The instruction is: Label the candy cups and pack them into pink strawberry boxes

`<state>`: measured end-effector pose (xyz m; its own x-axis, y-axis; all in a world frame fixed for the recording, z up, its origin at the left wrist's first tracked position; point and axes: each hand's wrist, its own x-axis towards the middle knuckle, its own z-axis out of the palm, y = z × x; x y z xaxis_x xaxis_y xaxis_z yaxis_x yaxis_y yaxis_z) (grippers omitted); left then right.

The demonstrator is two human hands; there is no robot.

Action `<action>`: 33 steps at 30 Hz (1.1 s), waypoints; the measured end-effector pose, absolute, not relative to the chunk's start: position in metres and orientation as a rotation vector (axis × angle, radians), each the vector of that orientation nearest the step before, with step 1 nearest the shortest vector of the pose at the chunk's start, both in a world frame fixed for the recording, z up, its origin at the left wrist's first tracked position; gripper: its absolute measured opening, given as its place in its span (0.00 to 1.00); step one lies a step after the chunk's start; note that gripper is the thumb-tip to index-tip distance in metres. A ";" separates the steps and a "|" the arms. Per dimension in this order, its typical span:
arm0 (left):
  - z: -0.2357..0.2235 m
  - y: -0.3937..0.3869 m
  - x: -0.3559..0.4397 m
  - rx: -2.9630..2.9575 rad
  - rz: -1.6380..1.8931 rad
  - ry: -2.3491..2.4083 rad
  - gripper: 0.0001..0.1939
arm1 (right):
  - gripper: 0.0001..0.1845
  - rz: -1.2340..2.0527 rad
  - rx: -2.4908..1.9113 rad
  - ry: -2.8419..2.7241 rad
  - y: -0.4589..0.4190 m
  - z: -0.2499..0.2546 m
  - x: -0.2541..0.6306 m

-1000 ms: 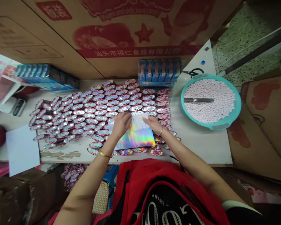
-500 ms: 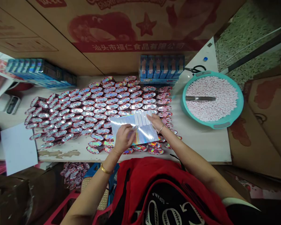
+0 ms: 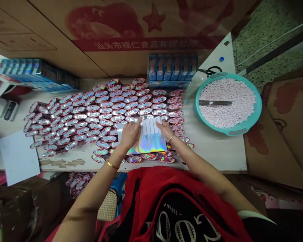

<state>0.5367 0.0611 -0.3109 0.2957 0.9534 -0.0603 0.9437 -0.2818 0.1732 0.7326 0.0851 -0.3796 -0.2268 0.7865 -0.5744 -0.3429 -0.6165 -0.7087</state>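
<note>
My right hand (image 3: 165,130) pinches the upper right edge of a shiny rainbow-silver sticker sheet (image 3: 151,143); white strips show along its upper part. My left hand (image 3: 130,134) is over the sheet's upper left, fingers bunched and index finger reaching past the top edge to the nearest packs. Whatever sits between those fingertips is too small to make out. Under and around the sheet stand many small oval-ended packs (image 3: 106,110) with red rims, close together in rows. Most have silvery tops; the right-hand column (image 3: 176,113) shows pink ones.
On the right, a turquoise basin (image 3: 197,101) holds small pale pink candies (image 3: 227,114) and a dark bar (image 3: 215,103). Scissors (image 3: 213,70) lie behind it. Blue boxes (image 3: 173,69) stand against large cartons (image 3: 131,64). A white sheet (image 3: 20,158) lies at left.
My left hand dropped to the middle of the sheet, then rose again to its top edge. My right hand kept hold of the sheet. The camera view shifted slightly.
</note>
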 end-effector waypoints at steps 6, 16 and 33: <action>-0.309 0.058 0.527 2.324 0.197 1.844 0.32 | 0.27 1.996 -1.220 -0.592 0.083 -0.372 0.731; -0.307 0.047 0.523 2.404 0.250 1.770 0.27 | 0.29 1.947 -1.224 -0.605 0.084 -0.373 0.715; -0.261 0.031 0.645 1.047 1.402 1.608 0.35 | 0.37 1.330 -1.441 -1.049 0.034 -0.317 0.790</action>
<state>0.6454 0.0313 -0.2606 -0.3874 0.9217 -0.0214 0.1044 0.0669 0.9923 0.7905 0.0339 -0.3167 0.0677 0.9663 -0.2482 0.0160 -0.2498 -0.9682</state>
